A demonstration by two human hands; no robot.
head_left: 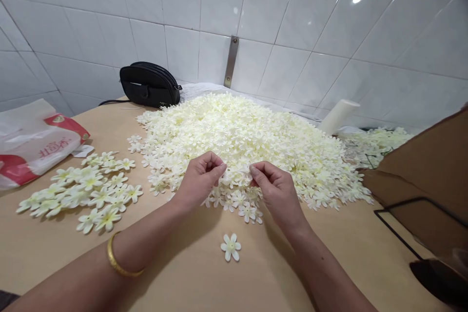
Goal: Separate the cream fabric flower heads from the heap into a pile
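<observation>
A big heap of cream fabric flowers (248,141) covers the middle of the tan table (190,273). At the heap's near edge, my left hand (199,180) and my right hand (276,185) are both pinched closed, holding between them a flower (238,173) that blends into the heap. My left wrist wears a gold bangle (119,263). One single flower (230,246) lies alone on the table below my hands. To the left lies a spread of assembled flowers with yellow centres (84,190).
A red and white plastic bag (32,146) lies at far left. A black pouch (149,84) sits against the tiled wall. A white roll (338,114) stands behind the heap. Brown cardboard (427,170) and a black wire frame (409,234) occupy the right.
</observation>
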